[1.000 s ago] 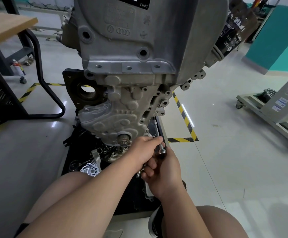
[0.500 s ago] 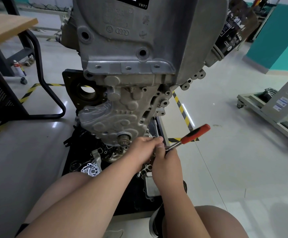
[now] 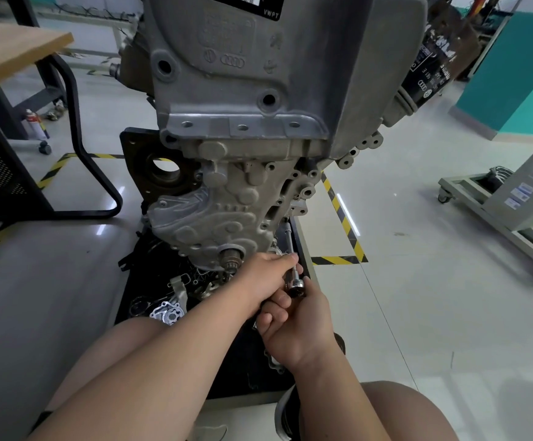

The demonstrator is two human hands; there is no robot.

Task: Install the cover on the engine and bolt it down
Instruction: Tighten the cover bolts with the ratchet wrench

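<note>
Loose parts [image 3: 167,313] crowd the mat [image 3: 239,374]; left hand [image 3: 265,275], right hand [image 3: 297,326] grip the ratchet [image 3: 295,284].

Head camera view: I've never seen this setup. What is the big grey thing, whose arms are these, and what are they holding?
This is one picture, from a camera on the person's head, looking down. The grey block is an engine above a black mat strewn with loose parts. Its lower face carries the cover being bolted down. The bare arms are the person's own. The left hand pinches the ratchet at its head. The right hand curls round the handle, which is hidden. A thin bar runs from the ratchet to the cover's edge; the bolt is out of sight.
</note>
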